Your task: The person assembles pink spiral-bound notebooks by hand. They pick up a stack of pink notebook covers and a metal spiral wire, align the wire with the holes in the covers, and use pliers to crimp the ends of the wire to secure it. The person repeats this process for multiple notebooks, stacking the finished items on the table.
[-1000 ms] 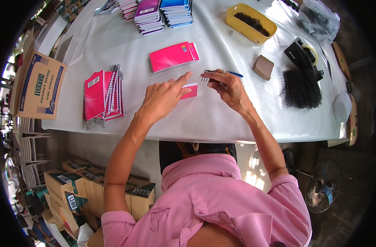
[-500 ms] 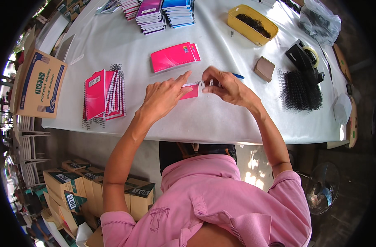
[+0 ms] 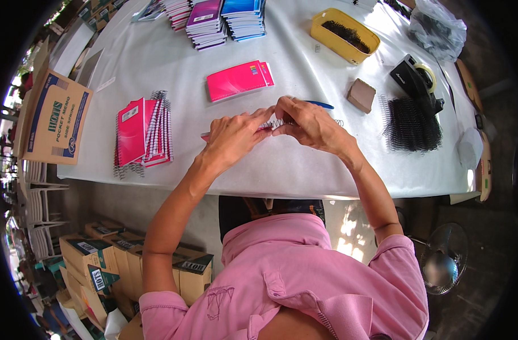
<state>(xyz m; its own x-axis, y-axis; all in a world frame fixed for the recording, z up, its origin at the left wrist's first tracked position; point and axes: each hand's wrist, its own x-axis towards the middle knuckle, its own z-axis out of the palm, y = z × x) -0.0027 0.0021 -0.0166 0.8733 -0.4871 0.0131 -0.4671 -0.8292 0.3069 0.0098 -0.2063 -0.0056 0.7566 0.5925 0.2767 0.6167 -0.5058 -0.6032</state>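
My left hand (image 3: 231,136) is closed on a small pink notebook (image 3: 205,136), which it mostly covers. My right hand (image 3: 311,123) pinches a dark wire spiral (image 3: 339,122) at the notebook's edge, and the free end of the coil sticks out to the right. The fingertips of both hands nearly meet there, so how far the wire runs through the holes is hidden. Just beyond the hands lie pink notebooks (image 3: 239,82) without coils and a blue pen (image 3: 320,105).
Pink notebooks with spirals (image 3: 132,133) are piled at left, near a cardboard box (image 3: 56,119). Purple notebooks (image 3: 206,25) and blue ones (image 3: 244,22) stand at the back. Rightward are a yellow tub (image 3: 330,39) of coils, a brown block (image 3: 361,95), a tape dispenser (image 3: 409,79) and black spirals (image 3: 412,127).
My right hand has moved left against the notebook's edge with the coil. The notebook has been lifted and tilted, and my left hand's fingers have closed round it.
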